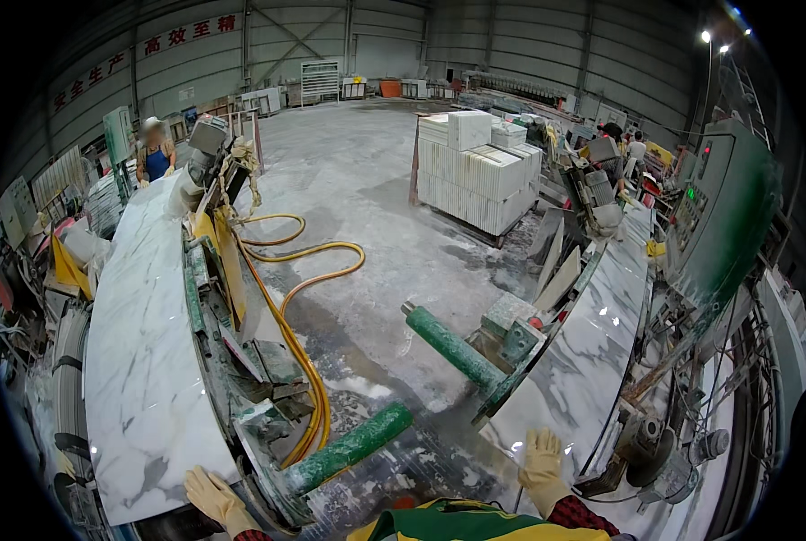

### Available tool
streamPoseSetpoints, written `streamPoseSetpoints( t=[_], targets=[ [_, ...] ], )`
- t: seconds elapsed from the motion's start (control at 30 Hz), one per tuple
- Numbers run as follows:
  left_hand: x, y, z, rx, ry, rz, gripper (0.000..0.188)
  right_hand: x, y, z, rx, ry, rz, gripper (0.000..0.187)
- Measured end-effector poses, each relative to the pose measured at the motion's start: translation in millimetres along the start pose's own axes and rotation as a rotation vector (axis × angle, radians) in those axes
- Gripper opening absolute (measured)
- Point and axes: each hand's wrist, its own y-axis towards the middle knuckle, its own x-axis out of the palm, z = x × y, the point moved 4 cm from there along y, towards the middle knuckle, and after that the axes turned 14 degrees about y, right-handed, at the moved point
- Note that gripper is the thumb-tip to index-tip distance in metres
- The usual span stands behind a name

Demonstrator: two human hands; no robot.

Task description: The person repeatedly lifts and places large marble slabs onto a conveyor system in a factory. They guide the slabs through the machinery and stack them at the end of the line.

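The left hand [215, 499], in a pale yellow work glove, lies on the near lower edge of a long white marble slab with grey veins [141, 361]; its fingers are laid flat, the grip released rather than clenched on anything. The right hand [543, 462], gloved the same, rests with spread fingers on the near end of a second glossy white grey-veined marble slab [583, 352], grip likewise loose. Each slab lies on a grimy machine bed running away from the person, left and right. Between them, two green-painted cylindrical metal rollers [353, 446] jut over the wet grey concrete floor [367, 180]. A yellow hose [299, 361] snakes along the left bed and loops onto the floor. By the right slab stands a green control cabinet [727, 216]. Further off, stacked white tiles on a pallet [479, 167] sit mid-floor. At far left a person in blue [155, 153] stands behind the left slab.
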Motion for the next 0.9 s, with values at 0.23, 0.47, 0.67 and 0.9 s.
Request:
streamPoseSetpoints(
  t=[0.23, 0.47, 0.67, 0.9],
  targets=[
    [4, -5, 1, 0.006, 0.004, 0.042, 0.039, 12, 1, 16, 0.006, -0.071, -0.010, 0.105],
    [21, -8, -8, 0.002, 0.046, 0.083, 0.039, -14, -7, -15, -0.022, 0.074, 0.011, 0.098],
    [-10, -7, 10, 0.002, 0.025, -0.051, 0.039, -22, -41, -80, -0.271, 0.192, 0.123, 0.084],
    [9, -13, -12, 0.002, 0.034, 0.029, 0.040, -8, -38, -111, -0.364, 0.515, -0.158, 0.057]
  ],
)
